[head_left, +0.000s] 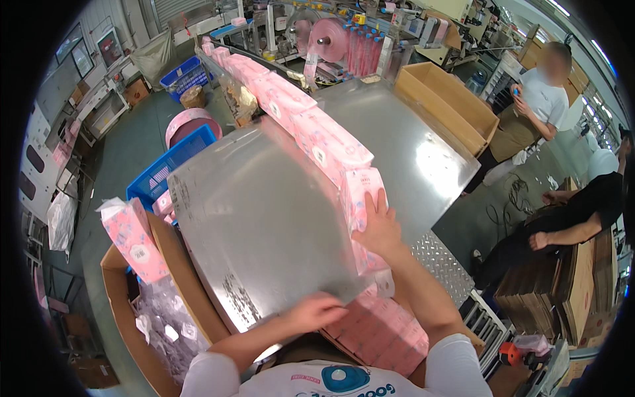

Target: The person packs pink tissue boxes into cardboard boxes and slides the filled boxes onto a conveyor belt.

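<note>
Head view: right grip (381, 229), seemingly spread, touches pink pack (355, 206).

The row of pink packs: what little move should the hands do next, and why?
Perhaps bring the left hand over to the near end of the row of pink packs, to help steady it. The right hand already touches the row there with spread fingers, while the left hand looks apart from it, near the close edge of the metal table.
</note>
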A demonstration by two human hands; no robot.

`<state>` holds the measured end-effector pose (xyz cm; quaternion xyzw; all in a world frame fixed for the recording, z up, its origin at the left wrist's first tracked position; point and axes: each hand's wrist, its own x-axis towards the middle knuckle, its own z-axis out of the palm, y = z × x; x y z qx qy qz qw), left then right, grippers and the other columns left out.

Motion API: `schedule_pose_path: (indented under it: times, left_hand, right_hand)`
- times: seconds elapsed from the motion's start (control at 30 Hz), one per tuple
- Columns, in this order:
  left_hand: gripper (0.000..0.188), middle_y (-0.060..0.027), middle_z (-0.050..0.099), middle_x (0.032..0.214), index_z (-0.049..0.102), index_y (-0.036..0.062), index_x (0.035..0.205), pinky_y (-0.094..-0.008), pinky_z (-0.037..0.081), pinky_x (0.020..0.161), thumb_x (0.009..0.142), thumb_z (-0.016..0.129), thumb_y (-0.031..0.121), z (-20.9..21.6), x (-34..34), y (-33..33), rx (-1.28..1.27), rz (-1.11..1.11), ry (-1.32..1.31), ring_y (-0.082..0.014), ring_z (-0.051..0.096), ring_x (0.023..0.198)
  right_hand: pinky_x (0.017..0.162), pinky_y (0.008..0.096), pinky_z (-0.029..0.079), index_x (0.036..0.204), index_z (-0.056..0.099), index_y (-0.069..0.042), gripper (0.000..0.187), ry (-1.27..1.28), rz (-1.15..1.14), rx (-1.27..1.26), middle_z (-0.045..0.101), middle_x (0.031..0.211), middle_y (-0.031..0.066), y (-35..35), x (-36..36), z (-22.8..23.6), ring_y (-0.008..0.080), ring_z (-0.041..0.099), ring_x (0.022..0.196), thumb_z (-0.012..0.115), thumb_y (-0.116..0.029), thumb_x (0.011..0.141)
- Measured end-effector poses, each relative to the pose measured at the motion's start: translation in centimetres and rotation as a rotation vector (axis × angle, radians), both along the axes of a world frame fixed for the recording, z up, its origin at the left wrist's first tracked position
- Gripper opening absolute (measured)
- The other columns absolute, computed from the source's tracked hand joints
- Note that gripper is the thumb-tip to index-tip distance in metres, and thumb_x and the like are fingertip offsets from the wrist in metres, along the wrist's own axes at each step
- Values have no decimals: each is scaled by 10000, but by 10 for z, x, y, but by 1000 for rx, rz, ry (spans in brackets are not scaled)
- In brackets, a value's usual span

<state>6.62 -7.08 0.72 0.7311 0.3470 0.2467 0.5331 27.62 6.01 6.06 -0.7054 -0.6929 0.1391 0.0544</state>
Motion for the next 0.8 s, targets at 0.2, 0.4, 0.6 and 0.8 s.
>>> schedule_pose_path:
  times: [0.2,0.4,0.6,0.8]
  left_hand:
    - [295,-87,618,725,636,4,857,-335,463,615,899,525,274,44,-332,-67,-34,1389,726,-153,570,670]
    - [261,-164,640,986,633,-26,1020,-361,458,836,840,620,163,52,-273,-4,68,1234,663,-267,591,1006]
    - [907,-231,399,1360,326,46,1384,-587,258,1020,703,735,483,18,-92,130,458,614,315,-424,338,1276]
    - [540,-43,425,1347,664,134,965,-754,221,864,692,620,597,39,-27,126,794,113,598,-356,287,1299]
  right_hand:
    - [812,491,487,1409,257,-103,873,141,344,-8,196,1475,156,-13,-50,-5,402,476,1087,675,-332,678]
    - [953,505,382,1351,386,-91,739,202,467,467,301,1435,168,99,-71,-1,373,399,1212,665,-404,743]
    - [1065,590,175,1363,421,-204,668,139,252,269,151,1509,155,252,-96,-18,455,85,1368,594,-510,795]
    - [1090,558,192,974,676,-138,378,-86,588,255,383,1410,99,307,-80,-45,428,171,1349,545,-461,829]
